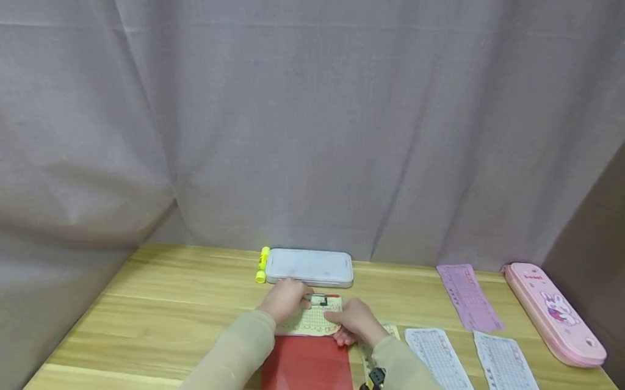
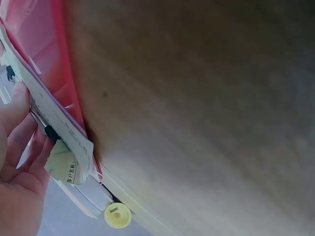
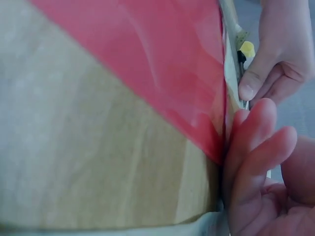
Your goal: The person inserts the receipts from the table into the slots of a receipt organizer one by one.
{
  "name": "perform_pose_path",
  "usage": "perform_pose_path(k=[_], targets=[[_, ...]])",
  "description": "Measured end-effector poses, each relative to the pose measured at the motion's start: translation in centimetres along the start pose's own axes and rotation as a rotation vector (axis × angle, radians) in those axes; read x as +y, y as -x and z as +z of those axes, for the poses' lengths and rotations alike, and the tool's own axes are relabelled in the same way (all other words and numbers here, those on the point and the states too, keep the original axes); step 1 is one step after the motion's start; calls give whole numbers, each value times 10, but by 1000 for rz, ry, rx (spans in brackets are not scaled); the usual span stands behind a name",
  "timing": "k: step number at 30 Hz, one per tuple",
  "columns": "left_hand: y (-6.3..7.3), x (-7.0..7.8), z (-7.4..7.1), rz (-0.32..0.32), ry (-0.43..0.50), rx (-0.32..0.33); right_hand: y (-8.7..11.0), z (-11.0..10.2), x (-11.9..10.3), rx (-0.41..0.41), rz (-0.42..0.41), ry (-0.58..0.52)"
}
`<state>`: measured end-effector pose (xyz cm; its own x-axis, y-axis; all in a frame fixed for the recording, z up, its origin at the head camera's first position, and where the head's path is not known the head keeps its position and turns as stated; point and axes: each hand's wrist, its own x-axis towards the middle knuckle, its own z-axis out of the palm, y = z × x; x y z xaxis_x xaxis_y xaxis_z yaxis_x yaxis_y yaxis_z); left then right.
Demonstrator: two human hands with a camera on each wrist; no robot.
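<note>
A pale yellow printed form [image 1: 310, 323] lies on top of a small paper stack, at the far end of a translucent red folder [image 1: 304, 372]. A thin metal clip with black ends [image 2: 51, 133] runs across the stack's top edge. My left hand [image 1: 285, 301] pinches this clip, its thumb lying along the bar in the left wrist view. On the stack's right side, my right hand [image 1: 357, 322] holds the edge, thumb on the form and other fingers lower down at the side. In the right wrist view, those fingers [image 3: 258, 142] are bent beside the folder's edge.
Behind the hands lie a pale flat case [image 1: 309, 267] and a yellow glue stick [image 1: 262, 266]. To the right are a purple form [image 1: 470, 296], white forms [image 1: 447, 371] and a pink pencil case [image 1: 556, 315]. Another yellowish form [image 1: 392, 331] lies under the right forearm.
</note>
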<state>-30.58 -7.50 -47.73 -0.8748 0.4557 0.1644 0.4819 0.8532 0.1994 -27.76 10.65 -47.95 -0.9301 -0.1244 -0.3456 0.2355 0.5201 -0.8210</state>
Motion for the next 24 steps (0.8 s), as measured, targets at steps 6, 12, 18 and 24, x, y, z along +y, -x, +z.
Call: perform_pose_path(k=[6,12,18,24], targets=[[1,-3,0,39,43,22,7,-3,0,-14,-44,-33],[0,-7,0,42,91,11,13,-13,-3,24,-103,41],[-1,-7,-2,29,99,2,18,-26,-4,40,-99,89],[0,-7,-1,33,106,4,21,-38,1,160,-166,154]])
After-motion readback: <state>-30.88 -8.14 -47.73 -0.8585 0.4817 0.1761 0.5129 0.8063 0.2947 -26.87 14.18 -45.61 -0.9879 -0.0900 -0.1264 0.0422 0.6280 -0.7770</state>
